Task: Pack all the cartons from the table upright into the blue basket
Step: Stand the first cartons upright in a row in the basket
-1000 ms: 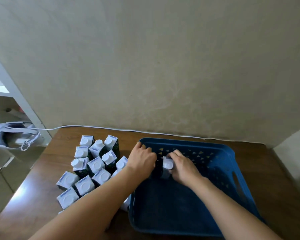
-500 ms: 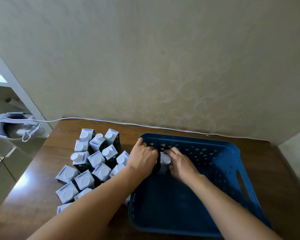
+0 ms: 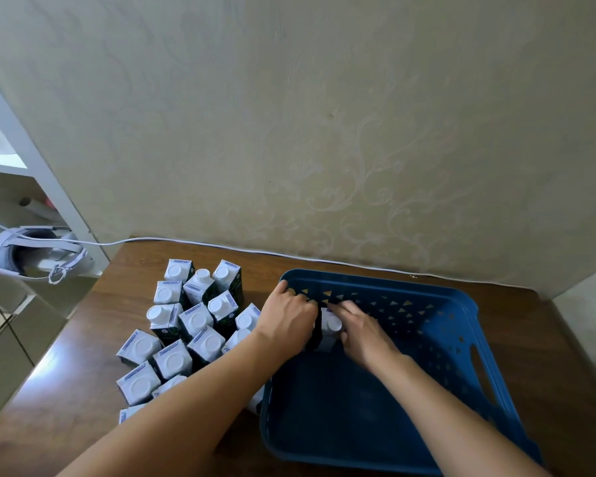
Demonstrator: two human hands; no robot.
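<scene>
While hands (image 3: 327, 325) grip carton (image 3: 330, 327), basket (image 3: 461, 339) rightward open

We had a single view, from a wide-angle camera worn on the head. It looked forward and steeply down over both forearms onto the wooden table (image 3: 83, 390), close above the blue basket (image 3: 461, 339) and the cluster of cartons (image 3: 186, 325). The papered wall (image 3: 324, 115) filled its upper half.
</scene>
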